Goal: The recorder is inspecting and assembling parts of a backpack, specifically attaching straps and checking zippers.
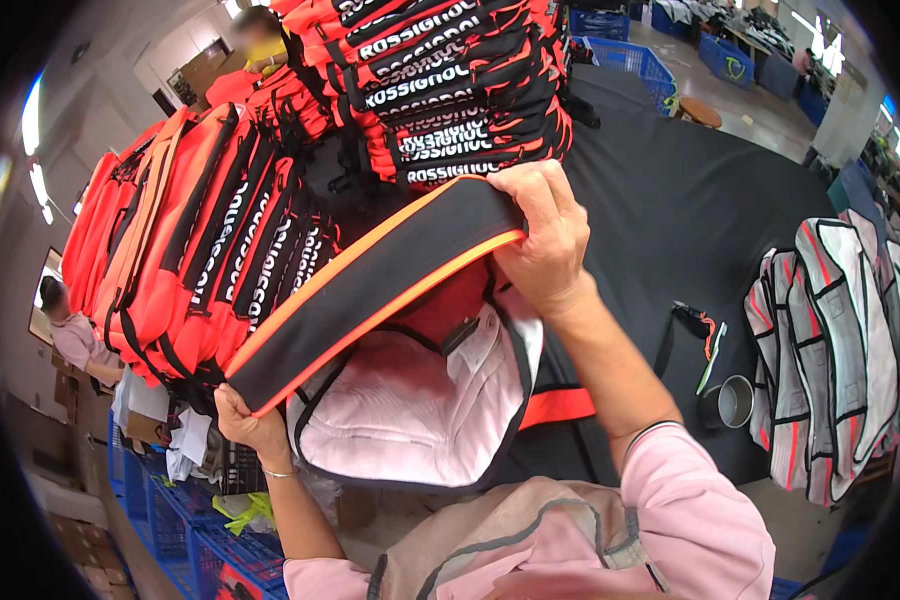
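Observation:
I hold an open orange and black bag (370, 280) with a white lining (410, 400) over a black-covered table (690, 210). My right hand (542, 240) grips the upper end of its black flap with orange edging. My left hand (250, 422) grips the lower end of the same flap. The bag's mouth gapes toward me between the two hands.
Stacks of orange and black bags (190, 230) lie at left, another pile (450, 90) at the top. White and grey bags (830, 340) sit at right. A tape roll (730, 402) rests near the table edge. Blue crates (200, 540) stand below left. A seated person (70, 335) works at far left.

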`<state>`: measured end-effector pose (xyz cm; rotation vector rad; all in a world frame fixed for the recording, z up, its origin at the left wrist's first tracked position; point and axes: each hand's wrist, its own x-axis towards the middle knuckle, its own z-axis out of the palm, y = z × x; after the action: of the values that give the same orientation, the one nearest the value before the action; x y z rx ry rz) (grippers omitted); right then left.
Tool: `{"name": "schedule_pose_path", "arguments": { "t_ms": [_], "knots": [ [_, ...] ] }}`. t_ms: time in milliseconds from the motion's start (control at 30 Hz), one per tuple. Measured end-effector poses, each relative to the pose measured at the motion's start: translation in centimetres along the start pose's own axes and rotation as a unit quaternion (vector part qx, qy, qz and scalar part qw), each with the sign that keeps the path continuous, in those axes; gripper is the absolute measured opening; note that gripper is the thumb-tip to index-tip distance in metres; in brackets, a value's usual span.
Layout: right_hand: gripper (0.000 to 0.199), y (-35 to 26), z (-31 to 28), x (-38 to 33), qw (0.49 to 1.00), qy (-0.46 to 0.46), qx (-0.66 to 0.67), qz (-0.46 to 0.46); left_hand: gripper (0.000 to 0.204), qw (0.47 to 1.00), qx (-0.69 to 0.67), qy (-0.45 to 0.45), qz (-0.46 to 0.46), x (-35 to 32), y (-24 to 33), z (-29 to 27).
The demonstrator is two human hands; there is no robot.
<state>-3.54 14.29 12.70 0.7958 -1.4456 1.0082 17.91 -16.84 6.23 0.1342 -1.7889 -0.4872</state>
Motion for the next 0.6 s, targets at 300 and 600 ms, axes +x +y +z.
{"name": "schedule_pose_path", "arguments": {
  "t_ms": [300,600],
  "knots": [
    [0.02,7.5,-1.6,-1.0,0.953,-0.043,0.132,0.27,0.047,0.945,-0.214,-0.216,-0.116,-1.1,-0.7,6.6],
    [0.023,24.4,-9.7,2.2,0.885,-0.195,0.043,0.421,0.025,0.917,-0.044,-0.295,0.265,6.9,5.1,16.4]
  ]
}}
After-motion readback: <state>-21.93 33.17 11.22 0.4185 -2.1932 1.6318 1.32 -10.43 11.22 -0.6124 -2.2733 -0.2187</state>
